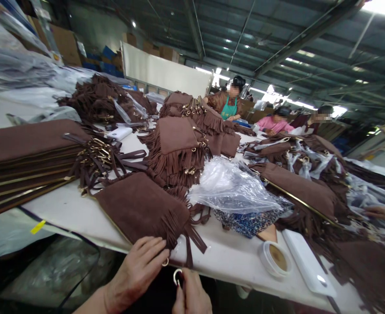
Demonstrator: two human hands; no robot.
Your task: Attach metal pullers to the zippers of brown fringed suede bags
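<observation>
A person works at the near edge of a long white bench (64,205) in a warehouse-like hall. The left hand (136,272) lies flat, fingers spread and unclenched, pressing down the fringed corner of a brown suede fringed pouch (140,205) that lies on the bench just in front of the person. A small metal ring (165,262) shows at the tips of that hand's fingers, beside a strap end hanging over the bench edge. The right hand (190,294) is low in the view, its grip pinched closed on an open metal split ring (177,276), held just beside the left hand's fingertips and not yet touching the pouch.

To the left sits a stack of flat brown pouches (25,161) with gold zip edges and loose straps. Behind are heaps of finished fringed bags (176,148), crumpled clear plastic bags (232,185), a patterned cloth, a round open tin (275,258) and a white tray (307,261). Other people sit at the far end, and another person's hand (380,213) rests at the right edge.

As a judgement, the small split ring could slip from the pinch and drop off the bench edge, since both hands work right at it; the fringe could also catch in the ring's gap.
</observation>
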